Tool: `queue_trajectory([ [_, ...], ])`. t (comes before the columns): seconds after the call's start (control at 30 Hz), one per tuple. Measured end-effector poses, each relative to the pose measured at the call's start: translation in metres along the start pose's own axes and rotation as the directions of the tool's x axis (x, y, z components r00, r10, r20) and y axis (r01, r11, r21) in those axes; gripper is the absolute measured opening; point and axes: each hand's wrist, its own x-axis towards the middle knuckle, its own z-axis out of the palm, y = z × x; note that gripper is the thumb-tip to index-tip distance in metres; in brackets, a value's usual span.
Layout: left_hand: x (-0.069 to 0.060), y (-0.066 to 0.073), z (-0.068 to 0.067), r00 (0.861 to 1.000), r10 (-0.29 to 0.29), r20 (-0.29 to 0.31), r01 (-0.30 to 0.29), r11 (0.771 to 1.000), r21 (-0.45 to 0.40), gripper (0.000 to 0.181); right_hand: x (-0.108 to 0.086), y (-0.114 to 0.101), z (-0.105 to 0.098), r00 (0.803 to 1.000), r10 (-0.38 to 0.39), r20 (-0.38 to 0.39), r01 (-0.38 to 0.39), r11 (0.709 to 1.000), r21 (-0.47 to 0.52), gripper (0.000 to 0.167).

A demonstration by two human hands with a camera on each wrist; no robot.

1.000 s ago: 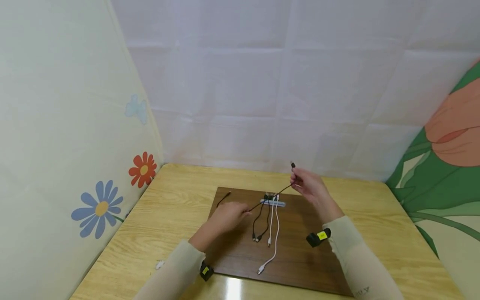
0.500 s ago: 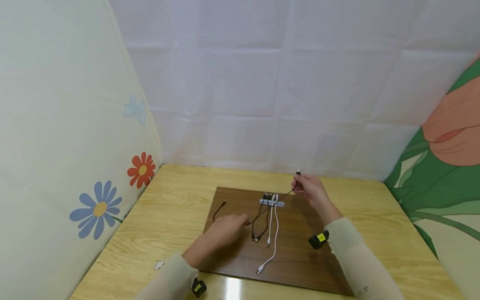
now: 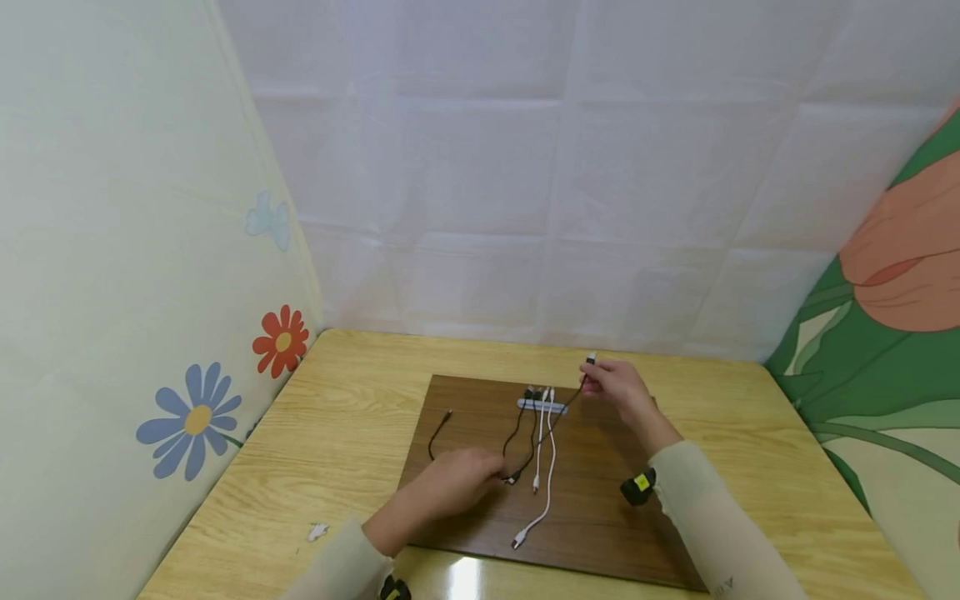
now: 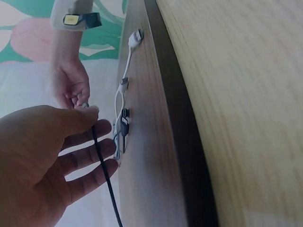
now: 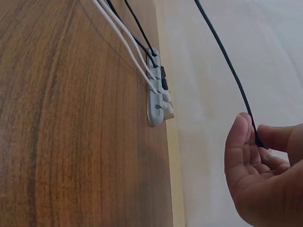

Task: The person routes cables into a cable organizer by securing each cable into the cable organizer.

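A black USB cable [image 3: 567, 411] runs slanting between my two hands, over a grey cable-clip strip [image 5: 154, 87]. My right hand [image 3: 617, 390] pinches it just below its upright plug [image 3: 591, 358], beyond the strip's right end. My left hand [image 4: 61, 156] holds the cable between thumb and forefinger, other fingers loosely spread, low over the brown board [image 3: 600, 517]. Left of that hand lies a black cable end [image 3: 442, 423]; whether it belongs to the same cable is hidden. Two black cables [image 5: 137, 23] and two white cables [image 5: 120, 35] sit in the strip's slots.
The white cables' lower plugs [image 3: 519, 540] rest toward the board's front. Black plug ends [image 3: 513, 477] lie beside my left fingers. A small white item [image 3: 318, 531] is on the wooden table [image 3: 255, 500] at left. A white cloth backdrop [image 3: 450, 167] rises behind.
My left hand has moved down and toward the front with the cable. My right hand has lowered, bringing the plug down; the cable now slants more steeply.
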Motion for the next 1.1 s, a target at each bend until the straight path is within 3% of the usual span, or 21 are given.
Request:
queue_trajectory([
  [0.33, -0.006, 0.013, -0.001, 0.993, 0.091, 0.075, -0.087, 0.995, -0.055, 0.007, 0.0, 0.007, 0.007, 0.996, 0.003, 0.084, 0.012, 0.985, -0.17, 0.034],
  [0.47, -0.007, 0.021, -0.002, 0.988, 0.138, 0.074, -0.137, 0.99, -0.018, 0.005, 0.001, 0.009, 0.009, 0.994, -0.003, 0.105, 0.026, 0.976, -0.218, 0.03],
  [0.57, -0.008, 0.026, -0.001, 0.983, 0.176, 0.059, -0.177, 0.984, 0.016, 0.002, 0.001, 0.01, 0.011, 0.993, 0.0, 0.117, 0.026, 0.973, -0.228, 0.026],
  [0.77, -0.01, 0.031, 0.004, 0.969, 0.239, 0.066, -0.239, 0.971, -0.01, 0.008, 0.007, 0.016, 0.013, 0.991, 0.02, 0.13, 0.009, 0.975, -0.22, 0.02],
  [0.93, -0.011, 0.038, 0.002, 0.976, 0.193, 0.1, -0.19, 0.981, -0.042, 0.011, 0.011, 0.02, 0.014, 0.989, 0.034, 0.144, -0.001, 0.975, -0.222, 0.019],
  [1.1, -0.01, 0.045, 0.002, 0.983, 0.146, 0.114, -0.144, 0.989, -0.029, 0.001, 0.017, 0.024, 0.018, 0.988, 0.047, 0.145, -0.015, 0.978, -0.209, 0.016],
])
